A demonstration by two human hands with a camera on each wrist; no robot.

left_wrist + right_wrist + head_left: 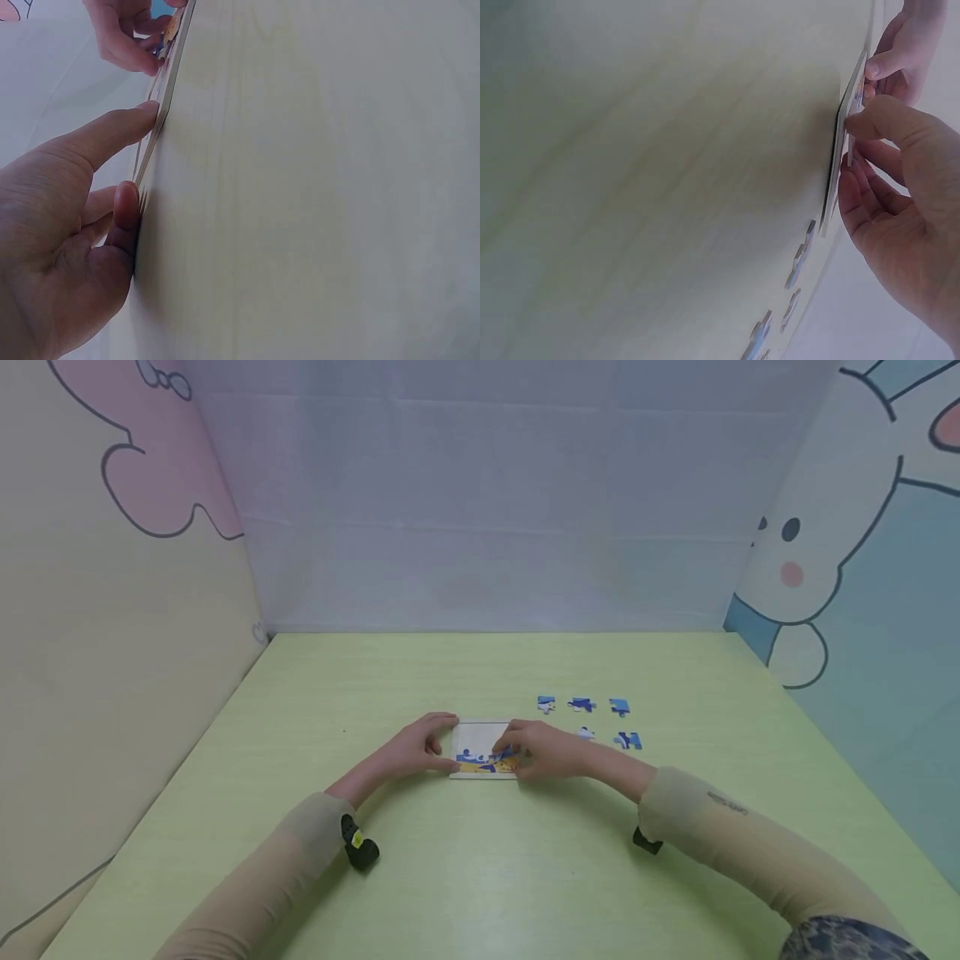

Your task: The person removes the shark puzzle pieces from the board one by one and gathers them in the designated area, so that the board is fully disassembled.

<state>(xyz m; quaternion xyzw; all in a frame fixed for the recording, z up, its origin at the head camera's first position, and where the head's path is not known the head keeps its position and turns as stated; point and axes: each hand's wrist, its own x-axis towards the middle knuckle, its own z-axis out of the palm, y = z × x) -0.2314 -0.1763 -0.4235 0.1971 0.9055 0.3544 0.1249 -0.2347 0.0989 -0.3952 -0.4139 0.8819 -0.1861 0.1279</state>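
Observation:
A small pale puzzle tray [480,735] lies on the table, with joined puzzle pieces [474,767] in yellow, blue and white along its near side. My left hand [412,745] holds the tray by its left side, forefinger at the far corner and thumb at the near one. In the left wrist view, the fingertips are right at the tray's thin edge [159,139]. Over the tray's right part, my right hand [551,750] pinches a puzzle piece, seen as a thin edge [850,150] in the right wrist view. The fingers mostly hide that piece's picture.
Several loose puzzle pieces lie in two rows right of the tray, such as a blue one [619,707] at the back and a blue and white one [627,741] nearer. My right wrist partly covers a piece [587,733]. The light green table [465,877] meets a white backdrop [480,527].

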